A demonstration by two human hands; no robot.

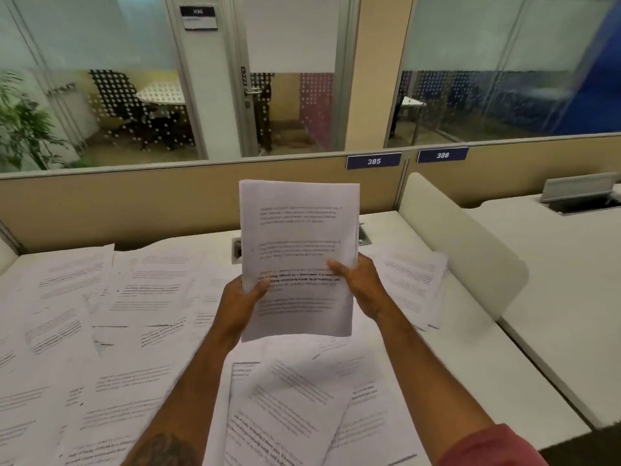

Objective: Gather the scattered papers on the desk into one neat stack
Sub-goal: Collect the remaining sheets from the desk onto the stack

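A stack of printed white papers (297,237) is held upright above the middle of the desk. My left hand (243,299) grips its lower left edge, thumb on the front sheet. My right hand (361,280) grips the lower right edge, thumb also on the front. Many loose printed sheets (111,317) lie scattered and overlapping across the white desk (470,358), to the left, under my arms (289,398), and a few at the right (416,284).
A beige partition (134,210) with number plates 385 and 386 closes the back of the desk. A curved white side divider (470,250) separates it from the neighbouring desk on the right. A cable port (237,250) sits behind the held stack.
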